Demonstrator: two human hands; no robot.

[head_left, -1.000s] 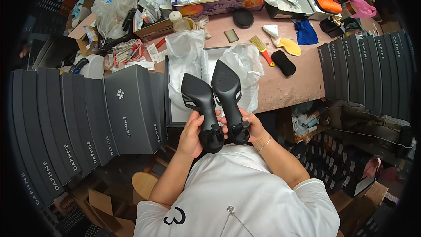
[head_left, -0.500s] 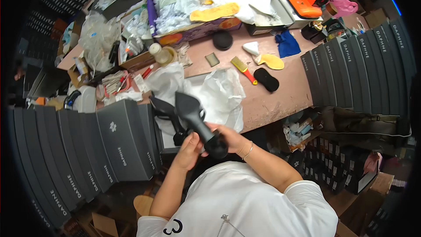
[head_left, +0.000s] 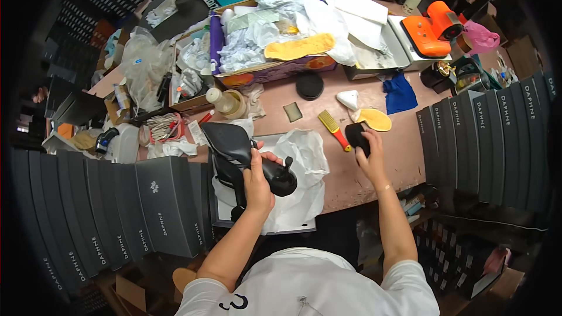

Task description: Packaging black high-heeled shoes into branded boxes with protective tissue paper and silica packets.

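Note:
My left hand (head_left: 257, 186) is closed round a black heeled shoe (head_left: 229, 141), its sole turned up and its toe toward the far left. A second black shoe (head_left: 229, 177) is partly hidden beneath it; I cannot tell whether the same hand holds it. Both are over an open grey shoebox (head_left: 291, 227) lined with white tissue paper (head_left: 303, 161). To the right, my right hand (head_left: 373, 155) has its fingers closed on a black oval pad (head_left: 353, 132) at the table top. Beside that pad lies a brush (head_left: 333, 131) with a red and yellow handle.
Grey shoeboxes stand in rows at left (head_left: 167, 205) and right (head_left: 468, 146). Farther back are a yellow insole (head_left: 374, 119), a blue cloth (head_left: 400, 93), a round black tin (head_left: 309, 85), a pump bottle (head_left: 225, 102), a carton of crumpled paper (head_left: 275, 64) and an orange device (head_left: 430, 32).
My right hand has left the shoe and moved right onto the black pad. The shoe stays in my left hand, now tilted more sideways over the box.

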